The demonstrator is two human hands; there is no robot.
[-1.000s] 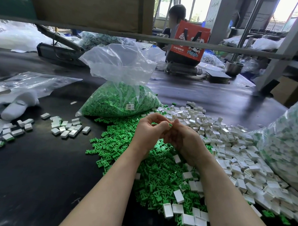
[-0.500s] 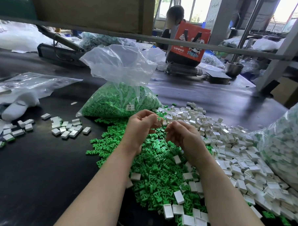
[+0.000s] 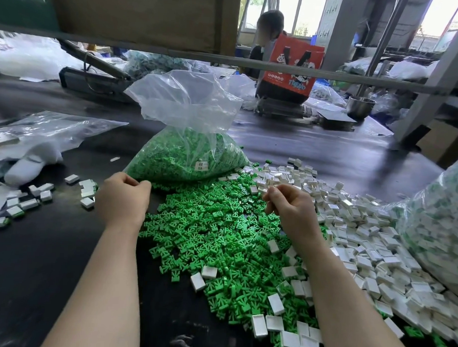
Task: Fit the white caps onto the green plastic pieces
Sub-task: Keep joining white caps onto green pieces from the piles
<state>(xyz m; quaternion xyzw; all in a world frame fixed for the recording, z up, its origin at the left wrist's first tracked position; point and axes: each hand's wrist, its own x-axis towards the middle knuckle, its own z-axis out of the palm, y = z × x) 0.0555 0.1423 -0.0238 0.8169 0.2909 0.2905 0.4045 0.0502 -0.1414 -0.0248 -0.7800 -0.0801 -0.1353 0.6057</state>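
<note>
A heap of loose green plastic pieces (image 3: 215,225) covers the dark table in front of me. To its right spreads a heap of white caps (image 3: 351,226). My left hand (image 3: 122,197) hovers at the heap's left edge, fingers curled tight against the thumb. Whatever it may hold is hidden inside the curl. My right hand (image 3: 289,205) hangs over the line where green pieces meet white caps. Its fingers curl loosely downward, and nothing shows between them. A small group of capped pieces (image 3: 38,196) lies on the table to the left.
A clear bag of green pieces (image 3: 186,155) stands behind the heap. Another bag of mixed white and green parts (image 3: 435,224) bulges at the right edge. On the left lie a white glove (image 3: 29,164) and plastic sheets (image 3: 48,131). A person sits beyond the table's far edge.
My hands were joined over the green heap and have come apart. The left hand has swung left toward the capped pieces. The right hand has shifted right toward the white caps.
</note>
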